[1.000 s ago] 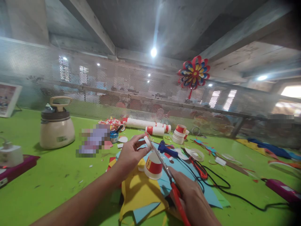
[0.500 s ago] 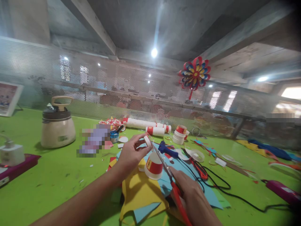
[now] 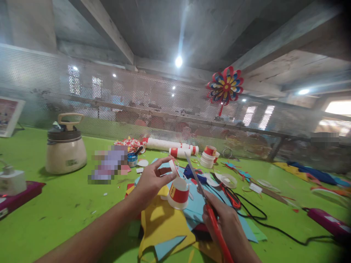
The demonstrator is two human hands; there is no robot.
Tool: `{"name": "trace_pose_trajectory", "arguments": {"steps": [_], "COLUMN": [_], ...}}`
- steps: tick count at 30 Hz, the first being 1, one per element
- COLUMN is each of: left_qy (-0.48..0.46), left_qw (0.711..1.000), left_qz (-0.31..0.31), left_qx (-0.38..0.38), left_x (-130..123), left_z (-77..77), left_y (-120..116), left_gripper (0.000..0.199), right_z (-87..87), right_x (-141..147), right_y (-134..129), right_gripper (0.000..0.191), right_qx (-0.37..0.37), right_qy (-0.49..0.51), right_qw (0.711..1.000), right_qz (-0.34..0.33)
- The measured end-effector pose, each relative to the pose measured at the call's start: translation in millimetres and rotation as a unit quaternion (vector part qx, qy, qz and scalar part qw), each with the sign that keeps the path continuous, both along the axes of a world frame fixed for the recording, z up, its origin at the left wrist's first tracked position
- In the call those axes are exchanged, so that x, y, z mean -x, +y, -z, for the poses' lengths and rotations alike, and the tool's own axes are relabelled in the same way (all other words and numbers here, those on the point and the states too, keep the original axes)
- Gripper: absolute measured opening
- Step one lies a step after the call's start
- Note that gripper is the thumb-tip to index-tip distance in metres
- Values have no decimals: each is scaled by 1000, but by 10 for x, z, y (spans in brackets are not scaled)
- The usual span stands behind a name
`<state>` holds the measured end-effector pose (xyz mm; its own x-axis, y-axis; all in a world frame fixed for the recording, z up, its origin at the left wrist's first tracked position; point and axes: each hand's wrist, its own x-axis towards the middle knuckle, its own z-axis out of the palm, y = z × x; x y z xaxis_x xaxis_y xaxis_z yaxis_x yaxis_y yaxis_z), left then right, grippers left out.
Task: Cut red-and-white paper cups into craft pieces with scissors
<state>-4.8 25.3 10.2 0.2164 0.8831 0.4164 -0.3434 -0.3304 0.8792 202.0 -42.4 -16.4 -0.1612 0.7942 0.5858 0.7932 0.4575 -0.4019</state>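
Note:
My left hand (image 3: 155, 179) pinches a small white paper ring with a red edge (image 3: 173, 167), which looks cut from a paper cup. Red-handled scissors (image 3: 210, 212) are gripped in my right hand (image 3: 223, 219), their blades closed together and pointing up and away. The blade tips stand to the right of the ring, apart from it. Between my hands, a red and white paper cup (image 3: 178, 193) rests upside down on yellow felt (image 3: 164, 226) and light blue sheets (image 3: 193, 215). Just beyond the scissors lies a dark blue glue gun (image 3: 194, 174), partly hidden by the blades.
Stacked cups (image 3: 208, 157) and long cup tubes (image 3: 164, 145) lie toward the back. A black cable (image 3: 253, 215) runs right to a purple power strip (image 3: 320, 221). Red-handled scissors (image 3: 232, 198) lie beside a tape roll (image 3: 228, 180). A large jug (image 3: 65, 148) stands left.
The scissors have moved away from the paper ring, to the right, and their blades have come together. My left hand still holds the ring, now turned slightly.

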Motion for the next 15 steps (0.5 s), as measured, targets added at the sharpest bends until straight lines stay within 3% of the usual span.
{"name": "trace_pose_trajectory", "arguments": {"steps": [5,15], "left_qy": [-129,-203], "left_qw": [981,954], "left_qz": [116,98], "left_qx": [85,198], "left_x": [118,249], "left_z": [-129,-200], "left_y": [-14,85], "left_gripper": [39,39], "right_z": [61,49], "right_x": [-75,-172], "right_y": [115,110], "right_gripper": [48,50], "right_qx": [32,91], "right_qy": [24,19], "right_qw": [999,994], "right_qz": [18,-50]}}
